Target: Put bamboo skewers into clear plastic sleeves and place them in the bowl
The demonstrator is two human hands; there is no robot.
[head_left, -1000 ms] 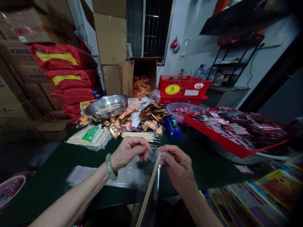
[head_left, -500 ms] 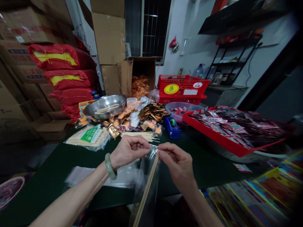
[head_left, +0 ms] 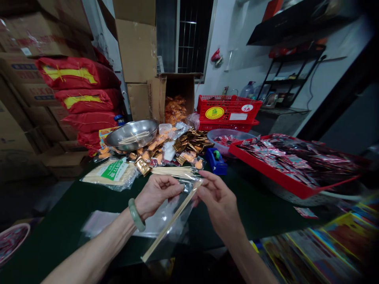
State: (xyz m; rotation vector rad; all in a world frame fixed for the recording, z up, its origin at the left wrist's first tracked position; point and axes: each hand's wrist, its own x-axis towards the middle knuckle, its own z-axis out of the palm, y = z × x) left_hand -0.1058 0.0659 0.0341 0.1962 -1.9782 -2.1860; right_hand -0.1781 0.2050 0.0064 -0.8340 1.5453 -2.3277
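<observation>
My left hand (head_left: pixel 160 193), a green bangle at its wrist, pinches the upper edge of a clear plastic bag (head_left: pixel 173 238). Thin pale wooden sticks (head_left: pixel 168 225) slant down to the left inside the bag. At their upper end, my right hand (head_left: pixel 219 201) grips the bag and sticks between thumb and fingers. Beneath my left forearm lie flat clear plastic bags (head_left: pixel 99 221). Just beyond my hands, loose sticks (head_left: pixel 174 171) are spread on the dark green table (head_left: pixel 71 215), beside a plastic-wrapped pack of sticks (head_left: pixel 103 175).
A metal bowl (head_left: pixel 139 128) with sticks stands behind gold and orange packets (head_left: pixel 192 142). A blue tape dispenser (head_left: pixel 217 163) sits near my right hand. To the right, a red tray (head_left: pixel 299 191) holds many sachets. Red baskets (head_left: pixel 227 106) and an open carton (head_left: pixel 158 96) stand behind.
The sticks and bag have swung from nearly upright to a slant, lower end up and to the left. My left hand has dropped slightly; the right keeps its grip.
</observation>
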